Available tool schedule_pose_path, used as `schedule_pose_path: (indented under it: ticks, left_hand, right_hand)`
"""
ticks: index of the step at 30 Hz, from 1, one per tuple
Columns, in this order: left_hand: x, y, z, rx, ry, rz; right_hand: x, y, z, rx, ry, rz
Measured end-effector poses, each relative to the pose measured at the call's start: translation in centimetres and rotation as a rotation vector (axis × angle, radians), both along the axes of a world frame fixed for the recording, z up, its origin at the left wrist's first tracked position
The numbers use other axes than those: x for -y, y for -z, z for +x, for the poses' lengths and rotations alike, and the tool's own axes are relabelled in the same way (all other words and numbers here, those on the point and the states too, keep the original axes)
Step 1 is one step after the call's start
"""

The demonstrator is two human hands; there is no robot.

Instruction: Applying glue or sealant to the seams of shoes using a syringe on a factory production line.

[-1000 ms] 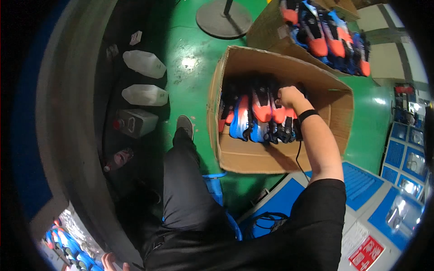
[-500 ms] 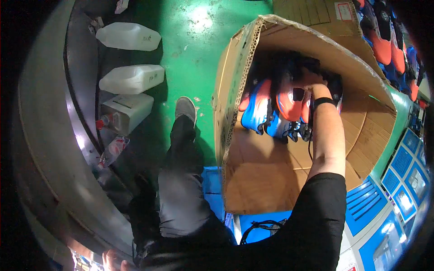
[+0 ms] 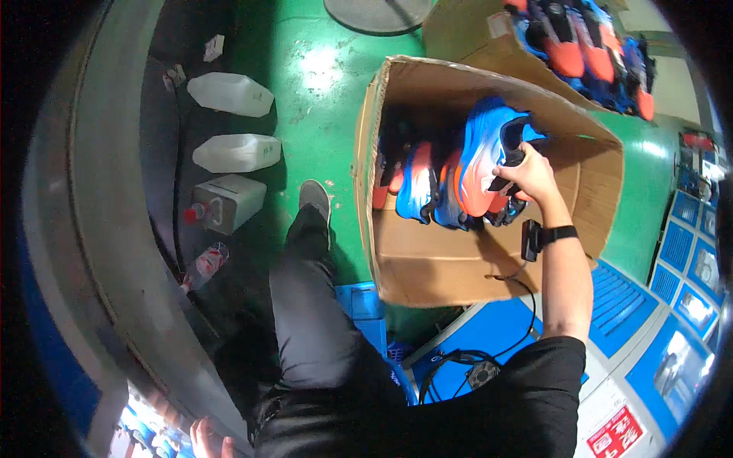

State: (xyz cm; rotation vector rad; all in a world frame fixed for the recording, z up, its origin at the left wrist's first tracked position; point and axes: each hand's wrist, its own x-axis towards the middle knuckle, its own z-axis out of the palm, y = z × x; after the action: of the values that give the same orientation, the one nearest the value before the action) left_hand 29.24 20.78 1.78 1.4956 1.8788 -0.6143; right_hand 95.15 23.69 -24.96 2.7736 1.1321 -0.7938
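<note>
My right hand (image 3: 528, 174) is closed round the black collar of a blue and orange shoe (image 3: 486, 137), inside the mouth of a tall cardboard box (image 3: 427, 275). The held shoe is tilted, its orange toe toward me. To its left more shoes of the same colours (image 3: 416, 183) are packed side by side; the deeper ones are lost in shadow. A black band with a small dark device sits on my right wrist. At the lower left edge, my left hand (image 3: 210, 441) shows only its fingers, apart, with nothing seen in them; the rest is cut off.
A second cardboard box (image 3: 473, 38) heaped with shoes (image 3: 584, 49) stands beyond. White jugs (image 3: 237, 153), a square canister (image 3: 237, 200) and a clear bottle (image 3: 208, 261) line the left side. Blue and white panels (image 3: 611, 305) and a black cable (image 3: 458, 356) lie near my right arm.
My right hand, deep among the shoes before, has come up with one shoe in its grip. My view has shifted, showing more of the second box. The left hand's fingers remain at the edge.
</note>
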Motion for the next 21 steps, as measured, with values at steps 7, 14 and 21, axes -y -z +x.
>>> schedule_pose_path:
  ticks: [7, 14, 21]
  left_hand:
    - [7.1, -3.2, -4.9, 0.304, 0.2, 0.422]
    - [12.4, -8.3, -11.4, 0.768, 0.107, 0.932]
    - [20.0, -11.9, -22.9, 0.766, 0.039, 1.448]
  right_hand:
    - [5.1, -21.8, -12.6, 0.338, -0.616, 0.524]
    - [9.9, -33.3, -34.9, -0.016, -1.186, 1.022]
    - [11.5, -35.2, -60.1, -0.368, -1.925, 1.499]
